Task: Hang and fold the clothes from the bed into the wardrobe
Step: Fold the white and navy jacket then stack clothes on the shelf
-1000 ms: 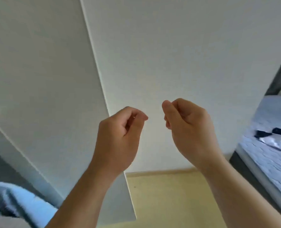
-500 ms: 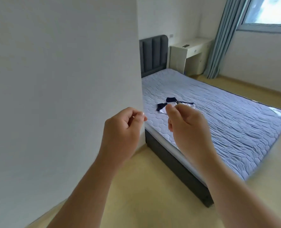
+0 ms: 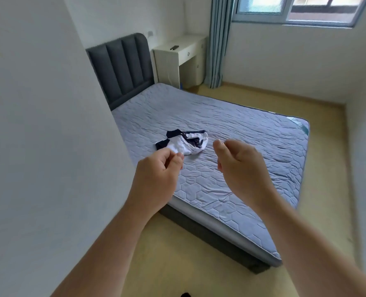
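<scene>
A crumpled white and dark navy garment (image 3: 184, 144) lies on the quilted grey-blue bed (image 3: 252, 125), near its left side. Both my arms are raised in front of me over the bed's near edge. My left hand (image 3: 158, 179) is just below the garment in the picture, with its fingers curled against the thumb and nothing in them. My right hand (image 3: 242, 168) hovers to the right of the garment, fingers loosely curled, also holding nothing. Neither hand touches the garment.
A tall white panel (image 3: 49, 125) fills the left side, close to my left arm. Behind the bed stand a dark padded headboard (image 3: 122, 65), a white desk (image 3: 177, 54) and a blue curtain (image 3: 217, 39) by the window. Yellow floor runs around the bed.
My view has swung from the white panels to the bed, and the garment has come fully into sight. Both hands kept their curled pose and hold nothing.
</scene>
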The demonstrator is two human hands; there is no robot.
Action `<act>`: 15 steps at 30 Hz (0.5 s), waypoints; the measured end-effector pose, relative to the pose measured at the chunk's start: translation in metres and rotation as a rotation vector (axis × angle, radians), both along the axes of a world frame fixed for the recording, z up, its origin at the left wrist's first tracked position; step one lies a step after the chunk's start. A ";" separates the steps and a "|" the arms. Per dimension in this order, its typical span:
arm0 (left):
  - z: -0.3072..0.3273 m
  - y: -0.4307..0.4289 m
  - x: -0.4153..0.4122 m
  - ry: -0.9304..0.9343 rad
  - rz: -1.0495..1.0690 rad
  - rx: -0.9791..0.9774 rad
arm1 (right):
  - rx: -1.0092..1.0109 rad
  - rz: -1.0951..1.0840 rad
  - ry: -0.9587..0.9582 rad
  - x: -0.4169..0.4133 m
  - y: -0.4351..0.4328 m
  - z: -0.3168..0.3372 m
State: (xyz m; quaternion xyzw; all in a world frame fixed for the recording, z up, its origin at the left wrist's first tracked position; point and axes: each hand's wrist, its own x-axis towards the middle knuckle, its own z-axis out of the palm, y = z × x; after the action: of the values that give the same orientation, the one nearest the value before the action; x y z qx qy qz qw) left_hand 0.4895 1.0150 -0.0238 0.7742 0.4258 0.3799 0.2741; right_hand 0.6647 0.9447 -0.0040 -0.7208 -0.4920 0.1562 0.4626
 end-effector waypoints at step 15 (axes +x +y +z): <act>-0.093 0.288 0.104 0.195 -0.130 -0.244 | -0.185 -0.136 0.139 0.093 0.266 -0.103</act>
State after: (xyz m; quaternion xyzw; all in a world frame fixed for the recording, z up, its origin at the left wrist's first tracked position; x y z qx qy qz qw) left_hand 0.5933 1.3033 -0.1163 0.7943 0.4422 0.2298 0.3474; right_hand 0.7573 1.2103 -0.1068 -0.7796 -0.3922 0.2187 0.4365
